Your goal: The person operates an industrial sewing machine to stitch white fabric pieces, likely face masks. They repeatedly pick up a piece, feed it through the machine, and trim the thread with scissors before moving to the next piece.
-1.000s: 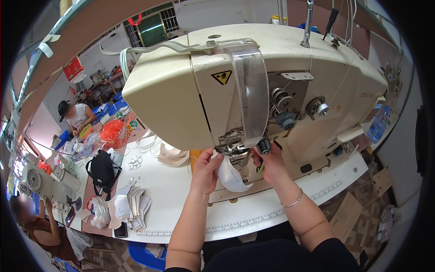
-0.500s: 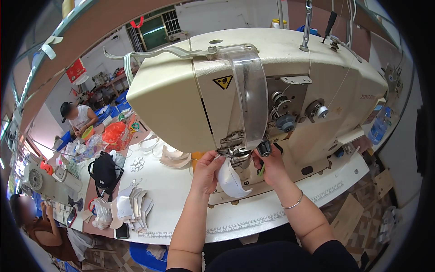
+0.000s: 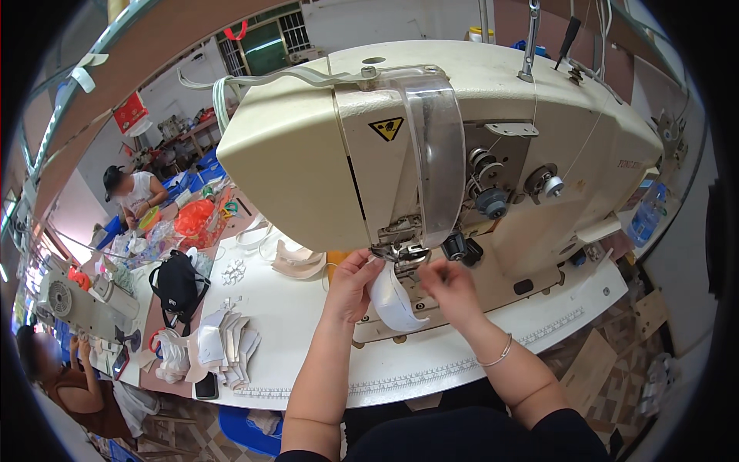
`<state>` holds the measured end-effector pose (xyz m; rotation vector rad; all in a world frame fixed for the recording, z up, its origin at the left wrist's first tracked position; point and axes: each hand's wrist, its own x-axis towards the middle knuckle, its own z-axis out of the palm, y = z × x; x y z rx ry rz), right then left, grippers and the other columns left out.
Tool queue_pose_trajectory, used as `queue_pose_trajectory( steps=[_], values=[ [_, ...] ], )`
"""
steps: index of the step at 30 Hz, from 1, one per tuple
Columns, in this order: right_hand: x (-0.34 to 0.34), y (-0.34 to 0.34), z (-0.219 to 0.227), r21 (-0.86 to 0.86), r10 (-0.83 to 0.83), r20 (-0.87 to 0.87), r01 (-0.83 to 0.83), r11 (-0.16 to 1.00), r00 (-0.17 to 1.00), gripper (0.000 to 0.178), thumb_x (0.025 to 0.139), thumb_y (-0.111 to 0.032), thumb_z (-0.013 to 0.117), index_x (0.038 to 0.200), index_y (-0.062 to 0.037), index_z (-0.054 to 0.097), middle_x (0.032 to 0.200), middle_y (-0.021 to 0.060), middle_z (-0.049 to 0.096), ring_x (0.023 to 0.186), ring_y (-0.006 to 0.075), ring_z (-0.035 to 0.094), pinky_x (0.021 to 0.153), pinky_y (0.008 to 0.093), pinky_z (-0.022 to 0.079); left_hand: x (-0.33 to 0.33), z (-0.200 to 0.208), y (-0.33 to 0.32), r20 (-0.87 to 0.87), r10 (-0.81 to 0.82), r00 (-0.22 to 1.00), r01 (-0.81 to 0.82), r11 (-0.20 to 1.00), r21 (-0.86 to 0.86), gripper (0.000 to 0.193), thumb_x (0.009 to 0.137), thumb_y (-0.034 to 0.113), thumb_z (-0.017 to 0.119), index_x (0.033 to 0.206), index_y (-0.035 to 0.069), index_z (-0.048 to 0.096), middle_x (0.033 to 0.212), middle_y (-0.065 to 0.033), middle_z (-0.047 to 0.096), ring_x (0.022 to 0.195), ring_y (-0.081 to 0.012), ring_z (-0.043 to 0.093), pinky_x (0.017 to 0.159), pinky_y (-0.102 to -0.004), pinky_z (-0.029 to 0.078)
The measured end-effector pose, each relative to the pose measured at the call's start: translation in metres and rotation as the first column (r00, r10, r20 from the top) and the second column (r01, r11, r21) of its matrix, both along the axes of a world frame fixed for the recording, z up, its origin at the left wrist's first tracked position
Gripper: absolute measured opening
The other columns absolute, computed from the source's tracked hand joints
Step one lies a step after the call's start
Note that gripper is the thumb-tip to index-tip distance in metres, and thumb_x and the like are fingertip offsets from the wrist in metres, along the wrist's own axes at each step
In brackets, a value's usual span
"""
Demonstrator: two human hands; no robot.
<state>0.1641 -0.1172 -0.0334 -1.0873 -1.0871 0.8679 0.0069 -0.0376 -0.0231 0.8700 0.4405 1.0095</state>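
Note:
A curved white padded fabric piece (image 3: 396, 299) hangs under the presser foot (image 3: 404, 252) of a large cream sewing machine (image 3: 292, 162). My left hand (image 3: 354, 283) is closed on its upper left edge, thumb and fingers pinched beside the foot. To the right of the piece, my right hand (image 3: 453, 291) is raised in front of the machine bed, apart from the fabric. Its fingers are curled and a little blurred; whatever they hold, if anything, is hidden. A black knob (image 3: 456, 246) sits just above that hand.
Left on the white table lie beige curved pieces (image 3: 296, 260), small white bits (image 3: 233, 271), stacked pale pieces (image 3: 227, 346), a phone (image 3: 206, 386) and a black bag (image 3: 178, 291). A blue bin (image 3: 239, 431) stands below. Two people work at the left.
My right hand has drawn back from beneath the black knob, and the green item by its fingers no longer shows. My left hand stays on the white piece. The view has shifted slightly.

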Motion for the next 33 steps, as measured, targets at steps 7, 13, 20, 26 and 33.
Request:
queue_pose_trajectory(
  steps=[7,13,20,26,33],
  values=[
    [-0.013,-0.013,0.011,-0.129,0.128,0.228,-0.100,0.987,0.965,0.025,0.079,-0.026,0.063,0.078,-0.0009,0.061,0.063,0.0000,0.055,0.059,0.0062,0.049,0.057,0.0231,0.042,-0.002,-0.004,0.002,0.027,-0.026,0.999,0.025,0.999,0.033,0.015,0.080,0.004,0.059,0.094,0.002,0.055,0.087,-0.0043,0.061,0.078,-0.0117,0.058,0.070,-0.0250,0.049],
    [-0.010,-0.013,0.011,-0.167,0.164,0.225,-0.128,0.978,0.960,0.020,0.080,-0.020,0.062,0.082,0.0001,0.062,0.067,-0.0004,0.057,0.060,0.0054,0.049,0.057,0.0203,0.041,0.000,-0.001,-0.002,0.016,0.021,1.000,-0.021,1.000,0.006,0.013,0.080,0.004,0.059,0.093,0.003,0.055,0.086,-0.0038,0.061,0.078,-0.0113,0.058,0.070,-0.0248,0.048],
    [-0.009,-0.011,0.009,-0.165,0.154,0.241,-0.116,0.979,0.958,0.025,0.079,-0.026,0.063,0.079,-0.0011,0.060,0.063,-0.0002,0.055,0.059,0.0067,0.048,0.057,0.0227,0.041,0.002,-0.003,-0.001,0.032,0.033,0.999,-0.032,0.999,-0.007,0.013,0.080,0.003,0.059,0.092,0.004,0.054,0.085,-0.0035,0.060,0.076,-0.0110,0.058,0.069,-0.0242,0.048],
    [-0.008,-0.012,0.016,-0.180,0.163,0.279,-0.115,0.977,0.946,0.020,0.079,-0.020,0.062,0.082,-0.0004,0.062,0.067,-0.0001,0.057,0.061,0.0060,0.049,0.058,0.0216,0.042,0.000,-0.005,-0.001,0.057,0.022,0.998,-0.021,0.999,-0.025,0.017,0.080,0.000,0.058,0.096,0.004,0.053,0.086,-0.0043,0.060,0.077,-0.0114,0.058,0.068,-0.0243,0.048],
    [0.035,-0.011,0.031,-0.227,0.210,0.404,-0.125,0.966,0.890,0.024,0.075,-0.026,0.064,0.083,-0.0033,0.065,0.070,0.0022,0.061,0.065,0.0080,0.053,0.061,0.0229,0.042,0.009,-0.001,-0.056,-0.062,0.223,0.973,-0.220,0.974,0.045,0.045,0.078,0.000,0.059,0.117,-0.002,0.037,0.104,-0.0112,0.055,0.091,-0.0168,0.057,0.075,-0.0274,0.050]
  ],
)
